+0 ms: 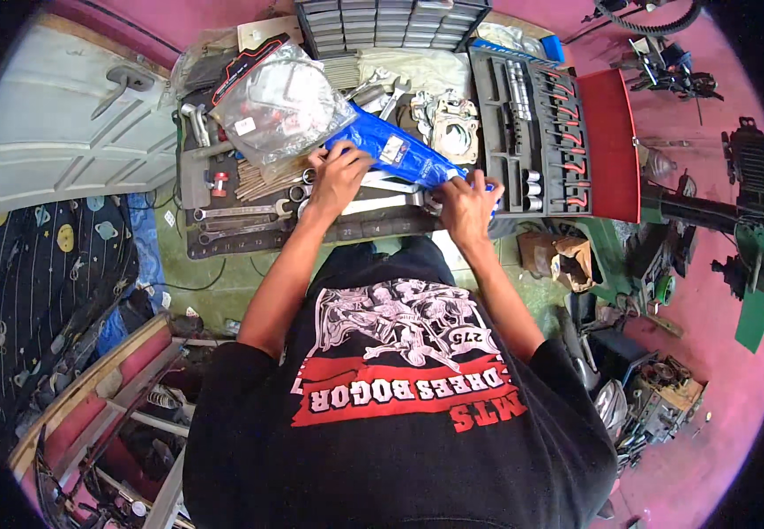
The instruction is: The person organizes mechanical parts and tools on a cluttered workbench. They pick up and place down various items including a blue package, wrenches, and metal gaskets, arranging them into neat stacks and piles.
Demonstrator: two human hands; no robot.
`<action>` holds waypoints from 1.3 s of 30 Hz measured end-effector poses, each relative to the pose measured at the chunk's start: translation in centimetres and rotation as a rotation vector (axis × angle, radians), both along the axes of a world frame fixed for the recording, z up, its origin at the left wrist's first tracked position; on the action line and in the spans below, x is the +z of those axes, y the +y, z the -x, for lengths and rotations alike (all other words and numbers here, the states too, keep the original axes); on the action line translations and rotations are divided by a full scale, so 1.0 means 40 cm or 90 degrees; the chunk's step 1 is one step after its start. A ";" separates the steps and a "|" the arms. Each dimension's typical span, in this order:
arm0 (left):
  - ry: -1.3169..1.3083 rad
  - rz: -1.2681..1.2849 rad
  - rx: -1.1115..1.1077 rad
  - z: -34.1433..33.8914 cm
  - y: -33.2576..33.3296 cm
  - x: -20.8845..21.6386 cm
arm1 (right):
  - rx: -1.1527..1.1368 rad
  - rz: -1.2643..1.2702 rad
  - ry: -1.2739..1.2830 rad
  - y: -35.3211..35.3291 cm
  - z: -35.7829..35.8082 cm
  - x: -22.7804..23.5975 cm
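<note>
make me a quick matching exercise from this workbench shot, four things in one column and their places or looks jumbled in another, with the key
1. blue packet
2. clear plastic bag
3. drawer cabinet
4. red-handled tools

A. at the top middle of the view
B. in the dark tray at the right
C. stretching between the left hand and right hand
D. topped by a black and red header

Pairs: 1-C, 2-D, 3-A, 4-B

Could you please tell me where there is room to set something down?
A small patch of the dark mat looks bare left of the red tool, beyond the long wrenches. Green floor shows between the mat's front edge and wooden plank. Around the left hand and right hand it is crowded: blue package, clear bag, wrenches.
</note>
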State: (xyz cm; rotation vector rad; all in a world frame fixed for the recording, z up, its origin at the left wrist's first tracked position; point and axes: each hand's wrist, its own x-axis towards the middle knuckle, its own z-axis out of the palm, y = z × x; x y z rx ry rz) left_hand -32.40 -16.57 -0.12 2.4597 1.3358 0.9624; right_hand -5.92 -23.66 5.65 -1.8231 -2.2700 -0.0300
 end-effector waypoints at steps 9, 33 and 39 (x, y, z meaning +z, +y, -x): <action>-0.017 0.000 0.041 -0.044 0.064 0.025 | -0.057 -0.030 -0.065 -0.001 -0.041 -0.013; -0.045 0.009 0.022 -0.126 0.057 0.209 | -0.021 -0.098 -0.107 0.144 -0.205 0.267; -0.028 0.014 0.066 -0.063 0.069 0.235 | 0.017 -0.092 -0.106 0.215 -0.151 0.268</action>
